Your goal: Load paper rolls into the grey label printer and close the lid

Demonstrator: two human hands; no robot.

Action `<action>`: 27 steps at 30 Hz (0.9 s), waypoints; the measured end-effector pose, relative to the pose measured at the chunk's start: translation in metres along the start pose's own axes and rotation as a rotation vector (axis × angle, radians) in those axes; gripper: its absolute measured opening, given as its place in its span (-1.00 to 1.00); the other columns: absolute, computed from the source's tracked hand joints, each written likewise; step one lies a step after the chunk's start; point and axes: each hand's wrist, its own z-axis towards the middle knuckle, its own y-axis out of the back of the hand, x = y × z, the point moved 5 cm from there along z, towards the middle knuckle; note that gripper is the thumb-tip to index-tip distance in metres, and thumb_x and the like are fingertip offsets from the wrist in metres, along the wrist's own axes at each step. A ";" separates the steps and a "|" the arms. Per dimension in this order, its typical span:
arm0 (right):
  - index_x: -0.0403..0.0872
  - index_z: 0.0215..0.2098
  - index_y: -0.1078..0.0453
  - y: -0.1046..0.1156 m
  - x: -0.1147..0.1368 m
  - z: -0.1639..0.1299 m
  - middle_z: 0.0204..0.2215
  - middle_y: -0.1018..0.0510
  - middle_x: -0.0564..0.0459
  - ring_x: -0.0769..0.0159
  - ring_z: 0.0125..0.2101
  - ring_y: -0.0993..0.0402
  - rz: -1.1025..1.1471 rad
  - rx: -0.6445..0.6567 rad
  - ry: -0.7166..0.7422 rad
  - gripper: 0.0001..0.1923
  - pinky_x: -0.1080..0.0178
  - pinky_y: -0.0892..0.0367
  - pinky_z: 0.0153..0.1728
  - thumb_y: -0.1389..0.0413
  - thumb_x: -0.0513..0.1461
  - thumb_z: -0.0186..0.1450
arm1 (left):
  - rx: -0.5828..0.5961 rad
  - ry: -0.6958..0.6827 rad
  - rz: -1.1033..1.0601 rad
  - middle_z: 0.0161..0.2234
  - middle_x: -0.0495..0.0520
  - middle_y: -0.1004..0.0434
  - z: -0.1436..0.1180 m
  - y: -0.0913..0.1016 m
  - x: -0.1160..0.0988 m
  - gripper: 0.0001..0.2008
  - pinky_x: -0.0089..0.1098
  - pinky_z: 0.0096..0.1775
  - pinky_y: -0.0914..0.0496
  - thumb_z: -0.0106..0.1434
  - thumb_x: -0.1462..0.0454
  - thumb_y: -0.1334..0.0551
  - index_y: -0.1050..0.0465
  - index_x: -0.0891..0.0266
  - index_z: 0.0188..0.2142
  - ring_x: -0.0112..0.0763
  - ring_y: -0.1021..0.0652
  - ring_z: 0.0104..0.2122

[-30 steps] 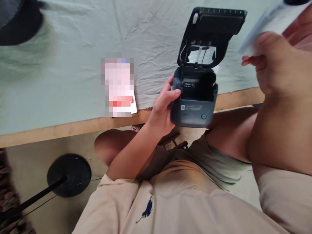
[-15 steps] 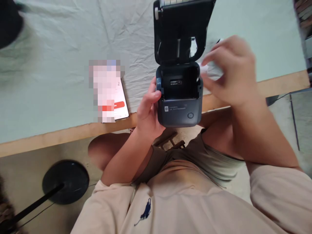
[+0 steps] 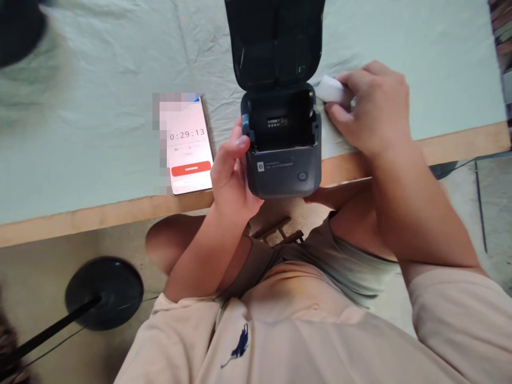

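Note:
My left hand (image 3: 231,178) is wrapped round the left side of a dark grey label printer (image 3: 276,176), its thumb near the top edge. The printer's black lid (image 3: 278,50) stands raised, and the bay beneath shows a small printed sticker on its inner wall. Just right of the printer, my right hand (image 3: 378,109) grips a white paper roll (image 3: 331,89) between thumb and fingers. The roll is outside the bay, close to the tabletop; part of it is hidden by the fingers.
A phone (image 3: 191,149) showing a running timer lies left of the printer, near the wooden table edge (image 3: 100,214). Pale green cloth (image 3: 100,133) covers the table. A round black stand base (image 3: 104,293) is on the floor at lower left.
The printer has shifted left and slightly up in view, its lid tilting differently. My right hand has turned palm-down, and the white roll now shows more clearly, apart from the printer.

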 end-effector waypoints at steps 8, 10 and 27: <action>0.04 0.04 -0.49 0.003 -0.003 -0.003 0.03 -0.62 -0.12 -0.04 0.03 -0.54 0.088 0.036 -0.047 -0.60 -0.04 -0.37 0.09 -0.22 -0.19 0.22 | -0.037 0.026 0.022 0.00 0.11 -0.65 0.002 0.006 0.007 -0.60 -0.08 0.19 -0.48 0.32 0.08 -0.12 -0.47 0.08 0.10 -0.03 -0.38 0.36; 0.05 -0.02 -0.48 0.004 -0.007 -0.002 -0.05 -0.65 -0.08 0.02 -0.07 -0.57 0.113 0.010 -0.052 -0.62 0.00 -0.40 0.00 -0.26 -0.22 0.17 | -0.013 0.017 -0.018 -0.02 0.08 -0.65 0.002 0.004 0.007 -0.61 -0.10 0.18 -0.49 0.33 0.11 -0.13 -0.47 0.08 0.10 -0.04 -0.39 0.35; 0.03 -0.23 -0.32 0.051 0.064 -0.062 -0.19 -0.70 0.06 0.18 -0.17 -0.67 0.425 -0.302 0.539 -0.81 0.19 -0.44 -0.26 -0.24 -0.27 0.25 | 0.098 0.057 -0.049 -0.09 -0.02 -0.62 0.001 -0.003 0.017 -0.48 -0.40 -0.22 -0.55 0.25 0.21 -0.30 -0.33 0.01 0.20 -0.22 -0.66 -0.04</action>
